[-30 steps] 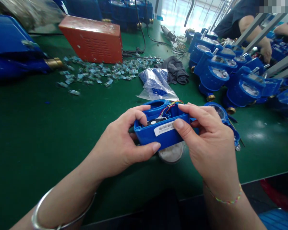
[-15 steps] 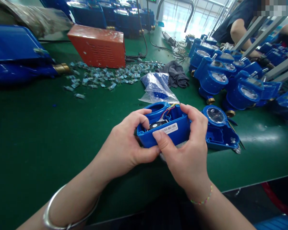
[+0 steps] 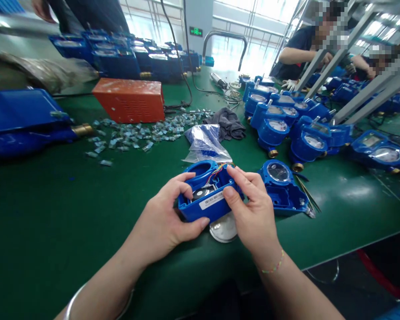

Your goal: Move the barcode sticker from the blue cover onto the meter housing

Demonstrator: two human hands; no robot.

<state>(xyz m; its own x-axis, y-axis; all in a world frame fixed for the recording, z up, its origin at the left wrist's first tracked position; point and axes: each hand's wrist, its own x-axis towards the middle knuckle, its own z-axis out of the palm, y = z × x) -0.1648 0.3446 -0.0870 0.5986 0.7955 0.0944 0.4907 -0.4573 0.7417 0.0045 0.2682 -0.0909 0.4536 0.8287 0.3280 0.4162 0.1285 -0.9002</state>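
Between my hands is a blue plastic meter housing (image 3: 216,212), tilted up, with a white barcode label on its side. Coloured wires and a round black part (image 3: 202,193) show inside it. My left hand (image 3: 170,209) grips the housing's left end, thumb low on the side and fingers over the rim. At the right end, my right hand (image 3: 250,204) pinches the rim between thumb and fingers. Under the housing lies a round clear-and-white disc (image 3: 224,229), partly hidden. A second open blue housing (image 3: 283,195) with a round window rests just right of my right hand.
A plastic bag of small blue parts (image 3: 205,142) and a grey cloth (image 3: 226,123) lie beyond the housing. Small pale pieces (image 3: 136,135) are scattered before an orange box (image 3: 130,101). Assembled blue meters (image 3: 275,126) stand at right. Co-workers (image 3: 298,53) are at the back.
The camera view has tipped upward, showing more of the background. My right thumb and fingers have shifted on the right end of the housing, and more of the disc beneath shows.
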